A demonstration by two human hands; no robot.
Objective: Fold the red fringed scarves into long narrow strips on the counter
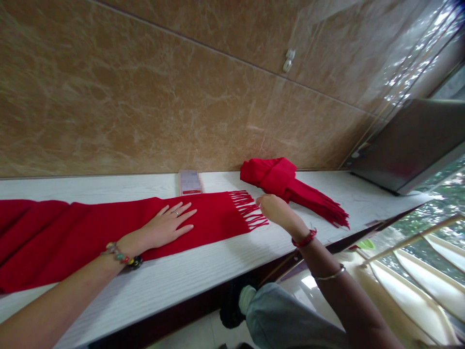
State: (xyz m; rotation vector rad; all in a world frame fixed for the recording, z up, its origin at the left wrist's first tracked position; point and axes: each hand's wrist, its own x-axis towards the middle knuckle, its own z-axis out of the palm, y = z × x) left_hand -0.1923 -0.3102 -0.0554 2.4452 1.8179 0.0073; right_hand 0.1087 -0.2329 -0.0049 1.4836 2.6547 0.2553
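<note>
A red scarf [214, 213] lies stretched along the white tabletop, its fringed end toward the right and its other end running out of view at the left. My left hand [169, 227] rests flat on the cloth with fingers spread. At the fringe [250, 213], my right hand [274, 209] is closed in a pinch, its fingertips on the ends of the strands; the exact grip is partly hidden. Just behind the right hand lies a second red scarf [271, 175], bundled at one end, with its fringed tail reaching right.
A small packet or card [190, 182] sits against the brown marbled wall [145, 97]. At the far right of the white tabletop [203, 261] stands a dark box-like panel [407, 145]. Below the front edge are a leg and shoe, and cream-coloured racks [410, 286] at right.
</note>
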